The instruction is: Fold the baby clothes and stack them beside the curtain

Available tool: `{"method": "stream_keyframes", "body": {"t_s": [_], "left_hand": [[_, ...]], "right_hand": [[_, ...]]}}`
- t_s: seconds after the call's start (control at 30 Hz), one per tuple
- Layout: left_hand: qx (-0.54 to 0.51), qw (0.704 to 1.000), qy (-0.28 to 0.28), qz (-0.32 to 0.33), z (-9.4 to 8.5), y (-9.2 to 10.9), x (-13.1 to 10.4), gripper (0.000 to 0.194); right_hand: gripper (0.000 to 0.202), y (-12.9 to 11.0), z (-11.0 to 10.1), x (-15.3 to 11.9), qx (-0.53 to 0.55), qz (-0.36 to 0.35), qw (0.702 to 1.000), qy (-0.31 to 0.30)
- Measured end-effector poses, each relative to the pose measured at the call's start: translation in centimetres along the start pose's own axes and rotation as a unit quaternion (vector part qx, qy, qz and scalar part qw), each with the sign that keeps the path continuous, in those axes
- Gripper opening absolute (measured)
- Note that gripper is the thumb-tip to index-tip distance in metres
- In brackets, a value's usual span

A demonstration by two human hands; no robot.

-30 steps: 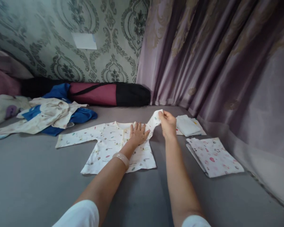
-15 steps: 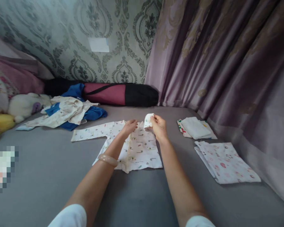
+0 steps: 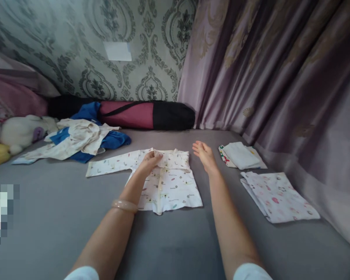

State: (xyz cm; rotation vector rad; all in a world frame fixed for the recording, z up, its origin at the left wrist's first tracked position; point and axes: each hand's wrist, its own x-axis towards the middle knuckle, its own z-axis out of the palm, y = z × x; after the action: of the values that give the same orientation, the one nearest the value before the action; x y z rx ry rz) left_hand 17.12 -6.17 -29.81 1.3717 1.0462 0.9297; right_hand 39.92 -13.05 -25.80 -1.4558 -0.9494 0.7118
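A small white printed shirt (image 3: 175,190) lies spread on the grey sheet. Its left sleeve stretches out to the left, while the right sleeve is folded flat across the chest. My left hand (image 3: 150,162), with a pale bangle on the wrist, is closed at the end of the folded sleeve near the collar; the fingertips are partly hidden. Just off the shirt's right edge, my right hand (image 3: 205,154) hovers open with fingers stretched out and nothing in it.
Folded printed cloth (image 3: 280,198) and a smaller folded stack with white cloth (image 3: 240,155) lie at right. A pile of blue and white clothes (image 3: 84,136), a plush toy (image 3: 26,130) and a long maroon-black bag (image 3: 128,116) are at the back. Curtains (image 3: 239,70) hang along the right.
The right sleeve, bunched up in my right hand before, now lies flat across the shirt. My right hand has let go and moved right; my left hand has shifted slightly left and down.
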Motion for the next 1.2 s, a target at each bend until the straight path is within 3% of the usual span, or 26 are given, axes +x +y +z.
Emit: {"method": "stream_keyframes", "body": {"t_s": [0.1,0.27,0.37,0.57,0.7,0.93,1.2], "left_hand": [[-0.014,1.0,-0.005,0.007,-0.2,-0.5,0.0,0.037],[-0.043,0.998,0.004,0.041,-0.3,-0.6,0.7,0.03],[-0.059,0.997,0.001,0.047,-0.3,-0.5,0.8,0.032],[-0.029,0.998,0.025,0.048,-0.2,-0.3,0.5,0.043],[0.039,0.996,0.055,0.066,-0.4,-0.5,0.5,0.057],[0.253,0.956,0.122,0.084,-1.2,-1.0,0.9,0.047],[0.412,0.898,0.105,0.117,-0.8,-0.8,0.3,0.043]], "right_hand": [[0.032,1.9,0.0,0.4,-0.136,-0.05,0.989,0.018],[0.042,4.3,1.1,0.0,-0.328,-0.103,0.937,-0.062],[0.046,4.5,1.1,-0.2,-0.379,-0.132,0.909,-0.112],[0.05,3.2,2.4,-1.6,-0.45,-0.115,0.874,-0.142],[0.059,3.2,3.9,-3.0,-0.489,-0.116,0.844,-0.187],[0.068,3.7,4.3,-3.6,-0.546,-0.091,0.815,-0.173],[0.067,3.8,4.5,-3.6,-0.568,-0.094,0.801,-0.163]]}}
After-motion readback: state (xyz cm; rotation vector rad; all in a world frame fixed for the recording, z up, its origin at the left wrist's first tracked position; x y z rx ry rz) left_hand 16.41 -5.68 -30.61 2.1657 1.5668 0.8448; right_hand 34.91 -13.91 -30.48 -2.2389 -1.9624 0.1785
